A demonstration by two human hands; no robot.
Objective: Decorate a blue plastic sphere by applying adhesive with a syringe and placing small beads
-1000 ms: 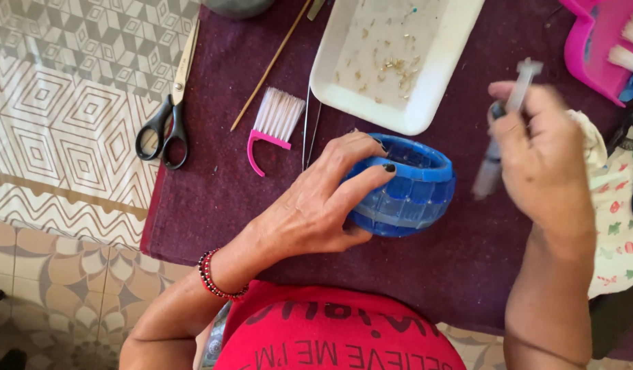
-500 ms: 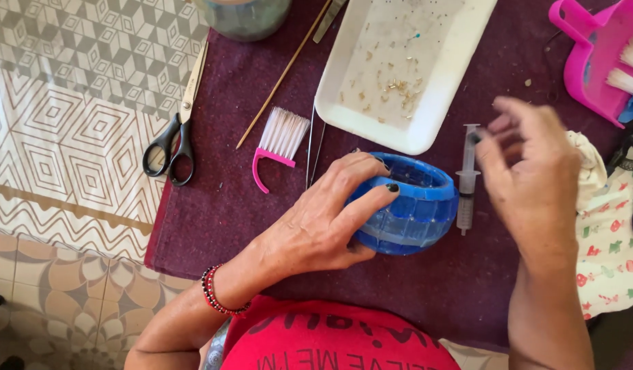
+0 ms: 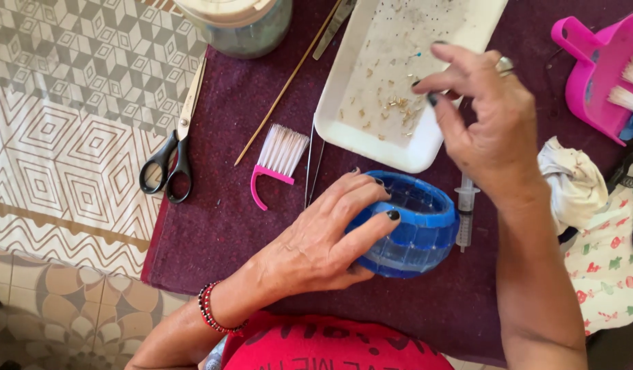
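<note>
My left hand (image 3: 323, 236) grips a blue beaded bangle (image 3: 419, 229) that rests on the dark purple cloth (image 3: 227, 226). My right hand (image 3: 484, 116) hovers over the near corner of a white tray (image 3: 371, 130) that holds several small beads, with the thumb and fingers pinched together; I cannot tell whether a bead is between them. A clear syringe (image 3: 465, 212) lies on the cloth just right of the bangle, below my right wrist.
Black-handled scissors (image 3: 169, 154), a thin wooden stick (image 3: 282, 92), a small pink-handled brush (image 3: 276, 161) and tweezers (image 3: 312, 171) lie left of the tray. A jar (image 3: 237, 24) stands at the top. A pink dustpan (image 3: 600, 65) and a white rag (image 3: 573, 185) are at the right.
My right hand has put the syringe down beside the bangle and moved up over the white tray. My left hand keeps its hold on the bangle.
</note>
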